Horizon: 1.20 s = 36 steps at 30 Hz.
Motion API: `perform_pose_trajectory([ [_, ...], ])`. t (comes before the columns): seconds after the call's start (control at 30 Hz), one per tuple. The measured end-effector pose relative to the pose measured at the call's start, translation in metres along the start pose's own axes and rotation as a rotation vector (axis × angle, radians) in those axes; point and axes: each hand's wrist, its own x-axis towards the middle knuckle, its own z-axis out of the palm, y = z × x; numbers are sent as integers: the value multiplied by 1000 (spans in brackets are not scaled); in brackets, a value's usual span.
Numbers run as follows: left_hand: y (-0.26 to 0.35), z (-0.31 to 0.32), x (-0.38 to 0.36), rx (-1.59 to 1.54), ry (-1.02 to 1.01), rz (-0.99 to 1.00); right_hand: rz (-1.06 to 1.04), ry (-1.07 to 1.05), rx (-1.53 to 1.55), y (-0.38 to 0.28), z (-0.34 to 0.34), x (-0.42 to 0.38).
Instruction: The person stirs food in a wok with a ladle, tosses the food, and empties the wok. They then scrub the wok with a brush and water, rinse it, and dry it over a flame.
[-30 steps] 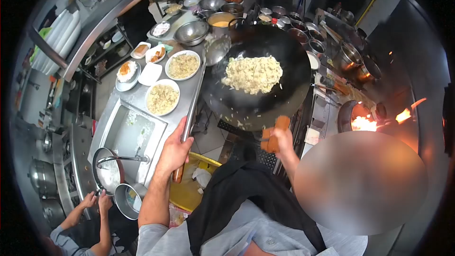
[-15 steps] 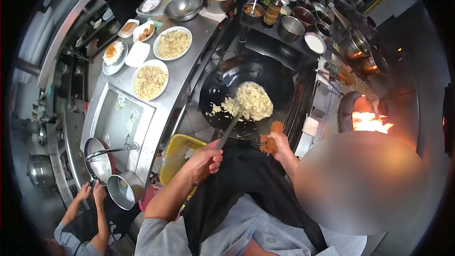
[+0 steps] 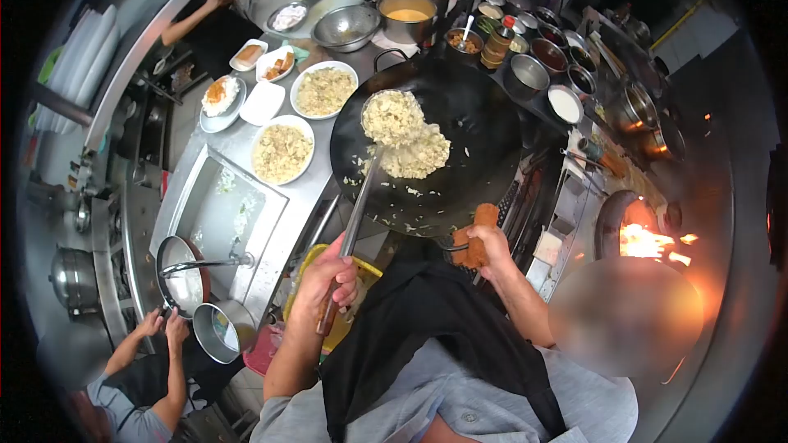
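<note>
Left hand: clenched round the wooden end of the ladle (image 3: 359, 209), and from my remote seat I see that hand (image 3: 327, 280) gripping far back, probably to keep it off the heat.
Ladle load: heaped with rice (image 3: 392, 117), held over the wok's left side; I can't tell whether the bowl touches the metal.
Right hand: this one (image 3: 490, 248) grasps a thick brown cloth (image 3: 472, 251) at the wok's near edge, padding against hot metal, I'd judge, while steadying it.
Wok: here it is, the big dark wok (image 3: 480, 127) right ahead, with more rice pooled just beyond the ladle and loose grains scattered nearer me.
Plates: two rice-filled ones, the far plate (image 3: 326, 90) and the near plate (image 3: 282, 152), sit on the metal surface (image 3: 305, 199) left of the wok, handily within ladle reach, I reckon.
Seasonings: a red-capped bottle (image 3: 497, 47) stands among pots beyond the wok, presumably grouped for quick access.
</note>
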Motion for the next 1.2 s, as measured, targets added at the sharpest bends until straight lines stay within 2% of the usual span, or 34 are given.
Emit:
perform_pose_trajectory([
  [0.07, 9, -5, -4, -133, -58, -14, -6, -9, 1, -10, 14, -5],
  [0.2, 23, -10, -11, -183, -93, 51, 4, -40, -21, -15, 28, 6],
  [0.37, 55, -17, -28, -156, 95, 170, 41, -67, -14, -22, 62, 19],
  [0.5, 93, -31, -29, -108, 237, 337, 67, -91, 9, -25, 86, 30],
  [0.63, 135, -43, -8, 155, 411, 434, 70, -118, 36, -22, 92, 38],
  [0.7, 151, -63, 14, 233, 396, 444, 54, -143, 40, -19, 90, 38],
  [0.83, 156, -109, 75, 1038, 838, 508, 60, -114, 54, -11, 75, 33],
  [0.87, 153, -151, 99, 1349, 986, 502, 56, -79, 60, -9, 73, 29],
  [0.9, 150, -161, 104, 1348, 980, 503, 50, -43, 67, -9, 70, 24],
  [0.97, 149, -159, 110, 1726, 1122, 451, 36, -28, 72, -9, 63, 17],
  [1.03, 146, -151, 102, 1632, 1114, 402, 37, -14, 75, -4, 54, 8],
  [1.13, 146, -152, 92, 1605, 1134, 469, 54, 54, 129, 1, 40, 0],
  [1.2, 143, -146, 73, 1496, 1096, 655, 45, 40, 165, 8, 23, 0],
])
